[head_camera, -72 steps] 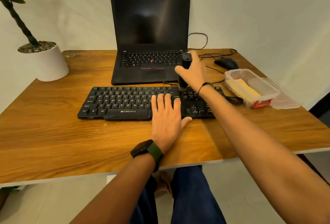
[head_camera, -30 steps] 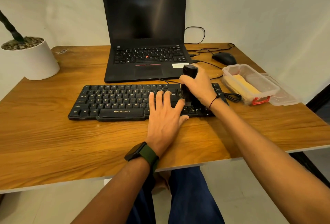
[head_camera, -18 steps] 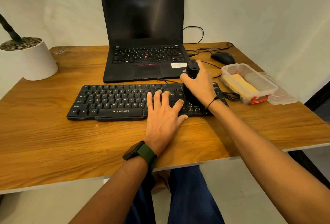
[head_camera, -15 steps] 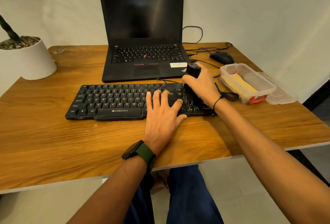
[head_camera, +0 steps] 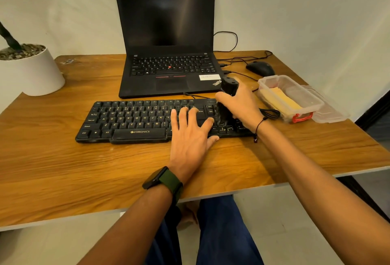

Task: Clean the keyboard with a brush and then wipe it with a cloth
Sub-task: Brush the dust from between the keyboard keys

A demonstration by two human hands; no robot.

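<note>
The brushing stage looked to be under way, not finished. The right hand [head_camera: 240, 106] was closed around the black brush [head_camera: 229, 91], held upright with its lower end down on the right-hand keys of the keyboard [head_camera: 130, 119]. The left hand [head_camera: 190, 135] lay open and flat, fingers spread on the keys, palm on the bench [head_camera: 63, 159] — apparently steadying it. The wiping was not begun: the yellow cloth [head_camera: 280, 100] sat in its clear tub [head_camera: 310, 97] just beside the keyboard's right end.
</note>
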